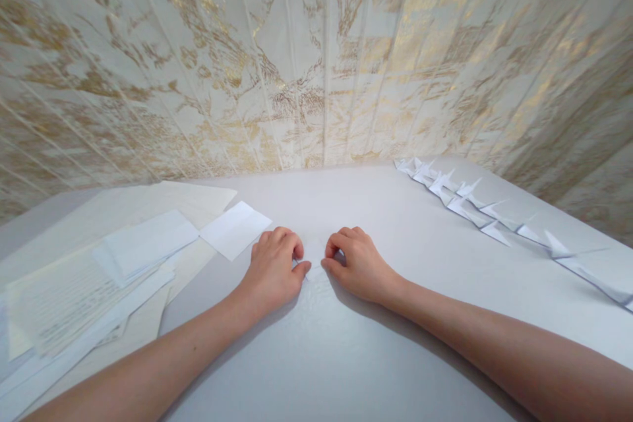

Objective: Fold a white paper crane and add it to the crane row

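Note:
Between my two hands, low over the table, is a small piece of white paper (313,269) that barely stands out from the white surface. My left hand (279,260) pinches its left side, thumb against curled fingers. On its right side my right hand (357,264) makes a similar pinch. Both hands hide most of the paper, so its folds cannot be made out. Just beyond my left hand lies a flat white paper square (236,229).
Several folded paper cranes (462,201) stand in rows along the right side of the white table (306,356). At left lie loose papers, including a printed sheet (64,297) and a white stack (151,244). A gold-patterned curtain (306,66) hangs behind the table.

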Demonstrator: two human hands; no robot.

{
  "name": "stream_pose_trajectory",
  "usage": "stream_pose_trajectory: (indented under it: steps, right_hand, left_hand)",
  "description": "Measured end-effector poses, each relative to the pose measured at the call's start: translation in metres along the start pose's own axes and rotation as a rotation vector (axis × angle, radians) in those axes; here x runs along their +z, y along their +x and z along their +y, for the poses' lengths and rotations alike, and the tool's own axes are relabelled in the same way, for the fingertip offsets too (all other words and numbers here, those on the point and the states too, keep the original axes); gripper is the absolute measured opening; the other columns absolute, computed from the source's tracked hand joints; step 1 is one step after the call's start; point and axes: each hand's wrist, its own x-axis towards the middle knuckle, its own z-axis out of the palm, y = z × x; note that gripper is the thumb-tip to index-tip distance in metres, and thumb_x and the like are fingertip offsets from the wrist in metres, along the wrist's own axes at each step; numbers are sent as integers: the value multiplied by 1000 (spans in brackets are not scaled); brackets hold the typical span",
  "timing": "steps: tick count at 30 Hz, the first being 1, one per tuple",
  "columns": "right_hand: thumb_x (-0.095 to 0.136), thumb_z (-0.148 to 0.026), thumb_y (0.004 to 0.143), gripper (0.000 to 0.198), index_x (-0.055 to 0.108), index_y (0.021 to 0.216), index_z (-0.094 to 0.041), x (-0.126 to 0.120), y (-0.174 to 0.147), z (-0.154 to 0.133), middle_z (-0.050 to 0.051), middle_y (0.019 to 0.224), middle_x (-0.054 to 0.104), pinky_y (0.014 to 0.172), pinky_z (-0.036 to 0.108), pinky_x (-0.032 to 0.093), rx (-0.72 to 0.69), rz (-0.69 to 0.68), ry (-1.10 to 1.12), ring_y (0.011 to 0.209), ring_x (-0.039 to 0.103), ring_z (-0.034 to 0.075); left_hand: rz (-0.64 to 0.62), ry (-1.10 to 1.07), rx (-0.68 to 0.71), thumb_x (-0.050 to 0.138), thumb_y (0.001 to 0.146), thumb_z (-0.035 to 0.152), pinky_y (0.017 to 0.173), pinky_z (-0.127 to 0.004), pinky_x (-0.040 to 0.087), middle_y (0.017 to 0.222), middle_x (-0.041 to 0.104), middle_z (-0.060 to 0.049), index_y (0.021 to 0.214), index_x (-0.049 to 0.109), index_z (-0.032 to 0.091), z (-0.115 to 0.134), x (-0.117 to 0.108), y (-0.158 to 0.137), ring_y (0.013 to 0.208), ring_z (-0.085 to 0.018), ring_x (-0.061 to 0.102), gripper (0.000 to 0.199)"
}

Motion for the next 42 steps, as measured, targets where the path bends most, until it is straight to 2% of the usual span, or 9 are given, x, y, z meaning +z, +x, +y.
stream_pose_trajectory:
  steps: [7,14,28,34,36,42]
  right_hand:
    - [59,-15,73,3,61,73,-17,-2,0,-1,4,76,57,76,30,34,-1,-23,14,77,48,17]
    - [59,-13,72,6,62,70,-17,-4,3,2,4,75,60,77,30,34,-9,-53,42,76,50,16]
    - [54,-9,72,13,63,66,-16,-3,7,6,3,72,62,76,29,35,-34,-64,61,73,52,15]
    - [61,-13,72,7,64,68,-17,-5,6,4,3,74,63,77,31,35,-33,-71,69,76,53,17]
    - [63,-13,71,5,65,71,-18,-5,5,5,2,76,64,77,31,35,-47,-75,73,77,53,17]
    - [63,-10,72,16,68,79,-23,-5,3,6,1,79,65,78,31,34,-117,-101,88,81,52,17]
  left_hand:
    - [-12,-37,32,59,70,20,86,-40,35,97,53,-3,85,56,22,-6,1,1,96,-24,45,16]
    - [-42,-67,42,57,72,19,85,-40,35,95,55,-1,78,62,24,-2,-3,1,96,-23,46,10]
    - [-48,-62,21,58,72,23,85,-42,34,98,55,-1,68,61,21,-1,-1,3,97,-24,46,6]
    - [-115,-70,28,57,70,17,88,-42,33,104,53,-2,71,61,21,-1,-7,4,101,-24,44,5]
    - [-150,-81,37,59,68,16,89,-43,33,106,52,-2,77,60,22,-2,-9,3,103,-25,43,11]
    - [-238,-99,41,63,63,19,91,-44,32,111,49,-1,86,58,25,-4,-17,5,107,-26,41,25]
